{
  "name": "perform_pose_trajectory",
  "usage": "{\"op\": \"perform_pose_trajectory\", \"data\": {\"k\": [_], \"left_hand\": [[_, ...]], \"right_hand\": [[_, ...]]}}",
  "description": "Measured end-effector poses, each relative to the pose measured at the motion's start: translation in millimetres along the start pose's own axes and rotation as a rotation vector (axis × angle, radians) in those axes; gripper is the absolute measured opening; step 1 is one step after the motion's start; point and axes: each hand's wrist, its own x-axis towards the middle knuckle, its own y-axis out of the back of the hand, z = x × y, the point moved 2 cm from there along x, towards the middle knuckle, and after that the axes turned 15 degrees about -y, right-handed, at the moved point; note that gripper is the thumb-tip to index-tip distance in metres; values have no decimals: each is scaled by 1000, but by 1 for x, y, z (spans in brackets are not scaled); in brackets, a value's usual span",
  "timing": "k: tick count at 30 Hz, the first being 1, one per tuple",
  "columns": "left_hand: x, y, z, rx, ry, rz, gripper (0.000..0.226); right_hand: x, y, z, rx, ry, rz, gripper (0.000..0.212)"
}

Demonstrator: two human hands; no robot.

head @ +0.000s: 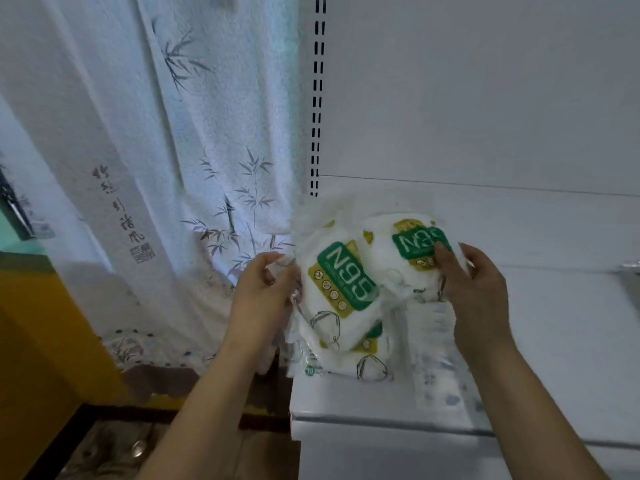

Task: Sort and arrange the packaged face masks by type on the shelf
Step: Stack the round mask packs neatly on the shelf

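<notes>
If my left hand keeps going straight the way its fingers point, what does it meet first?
Your left hand points right, and already touches the edge of the nearer N95 mask pack on the white shelf. Going on, it would likely push that pack toward the second N95 pack; depth is unclear.

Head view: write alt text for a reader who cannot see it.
Two bare hands hold clear plastic N95 mask packs with green labels over a white metal shelf: left hand grips one pack, right hand pinches another. A white bamboo-print curtain hangs left.

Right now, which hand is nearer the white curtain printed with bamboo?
Left. The left hand is just in front of the curtain; the right hand is farther right over the shelf.
</notes>
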Motion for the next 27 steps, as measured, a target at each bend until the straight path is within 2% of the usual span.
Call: {"op": "perform_pose_trajectory", "data": {"k": [3,5,7,9,11,13,16,18,20,22,25,27], "left_hand": [[-6,7,-4,-172,116,77,15],[-14,7,-5,-142,125,47,28],[-21,8,-7,74,50,-126,44],[-27,10,-13,247,-9,-346,65],[-32,12,-15,302,-26,-436,76],[-38,11,-11,208,32,-424,63],[-40,13,-3,-63,290,-193,11],[-43,12,-1,-166,362,-133,25],[-48,9,-3,-73,292,-212,31],[-60,6,-7,-2,217,-370,38],[-67,5,-15,46,159,-477,25],[-65,4,-19,28,145,-505,28]], "right_hand": [[-11,3,9,212,-185,28,35],[-20,-3,20,241,-274,24,32],[-33,-18,35,144,-297,-6,34],[-46,-31,47,-88,-205,20,34],[-57,-36,49,-263,-60,72,31],[-66,-35,40,-378,55,105,28],[-75,-25,33,-451,83,0,26],[-80,-20,37,-483,5,-137,32],[-87,-17,48,-673,29,-158,40],[-94,-17,59,-851,166,-113,55],[-103,-18,67,-945,174,-169,92],[-104,-16,71,-972,120,-201,106]]}}
